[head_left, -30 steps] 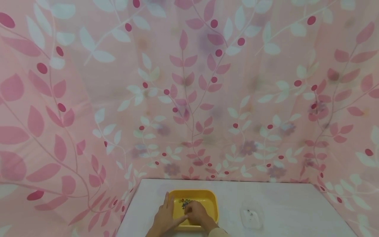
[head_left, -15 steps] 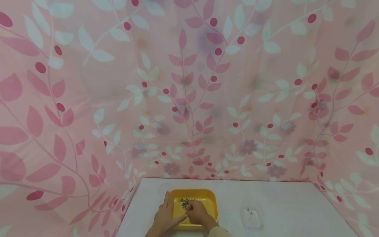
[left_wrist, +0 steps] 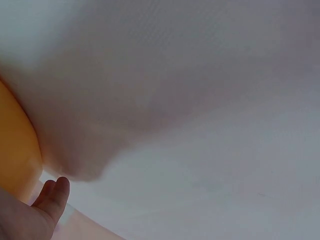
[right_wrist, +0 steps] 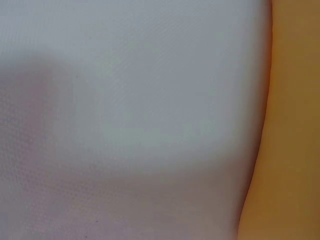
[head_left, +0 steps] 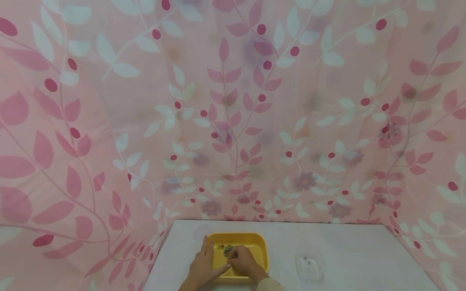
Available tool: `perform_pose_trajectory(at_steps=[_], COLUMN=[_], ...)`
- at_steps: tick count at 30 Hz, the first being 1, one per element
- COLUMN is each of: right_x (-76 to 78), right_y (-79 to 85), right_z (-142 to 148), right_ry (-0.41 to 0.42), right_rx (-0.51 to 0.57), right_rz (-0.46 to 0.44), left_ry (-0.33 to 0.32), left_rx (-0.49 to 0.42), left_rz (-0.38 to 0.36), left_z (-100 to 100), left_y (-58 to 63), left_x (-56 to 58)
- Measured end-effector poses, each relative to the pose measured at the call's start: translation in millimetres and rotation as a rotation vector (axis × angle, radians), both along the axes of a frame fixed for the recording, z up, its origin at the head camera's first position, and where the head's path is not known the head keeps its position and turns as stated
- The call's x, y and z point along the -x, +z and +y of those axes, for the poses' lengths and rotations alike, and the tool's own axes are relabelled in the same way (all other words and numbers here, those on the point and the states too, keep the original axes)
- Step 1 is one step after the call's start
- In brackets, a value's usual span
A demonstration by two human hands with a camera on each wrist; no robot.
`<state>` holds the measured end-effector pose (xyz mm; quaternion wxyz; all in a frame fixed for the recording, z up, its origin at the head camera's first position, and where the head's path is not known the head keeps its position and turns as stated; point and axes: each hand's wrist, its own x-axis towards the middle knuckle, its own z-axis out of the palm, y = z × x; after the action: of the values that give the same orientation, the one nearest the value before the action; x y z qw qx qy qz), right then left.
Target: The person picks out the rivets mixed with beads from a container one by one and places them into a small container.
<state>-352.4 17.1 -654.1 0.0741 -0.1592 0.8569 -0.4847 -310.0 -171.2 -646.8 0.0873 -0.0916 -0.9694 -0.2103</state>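
Observation:
A yellow tray (head_left: 259,254) stands on the white table, holding several small, bead-like pieces (head_left: 227,251) in dark, green and amber tones. My left hand (head_left: 202,264) rests along the tray's left side, fingers straight and thumb reaching over the near part. In the left wrist view, two fingertips of the left hand (left_wrist: 47,205) show beside the yellow wall. Inside the tray, my right hand (head_left: 242,260) is curled, with its fingertips close together right at the pieces. I cannot tell whether a piece is pinched there. The right wrist view shows only tray wall (right_wrist: 292,120) and table.
To the right of the tray, a clear shallow container (head_left: 309,268) sits on the table (head_left: 364,258) with a few tiny dark bits in it. A pink leaf-patterned curtain (head_left: 233,121) hangs behind the table and along both sides.
My right hand has shifted only slightly inside the tray. A couple of small pieces at the upper left of the group sit a little farther left. My left hand keeps its place.

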Motion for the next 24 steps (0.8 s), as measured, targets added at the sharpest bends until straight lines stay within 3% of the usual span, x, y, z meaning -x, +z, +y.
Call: perform_pose_trajectory(at_steps=[5,13,24], right_x=[-4.2,-7.9,-5.8], right_y=[5.1,16.6,44.5], right_z=[3.3,2.3,14.7], right_ry=[0.017,0.007,0.015], right_rx=[0.025,0.105,0.127], right_rz=[-0.026,0.024,0.046], left_ry=[-0.013,0.006,-0.004], left_rx=[0.001,0.025,0.022], left_rz=[-0.002,0.022,-0.005], left_z=[1.5,-1.4,1.2], left_y=[-1.1,-4.8,5.9], left_x=[-0.9,0.8,-2.3])
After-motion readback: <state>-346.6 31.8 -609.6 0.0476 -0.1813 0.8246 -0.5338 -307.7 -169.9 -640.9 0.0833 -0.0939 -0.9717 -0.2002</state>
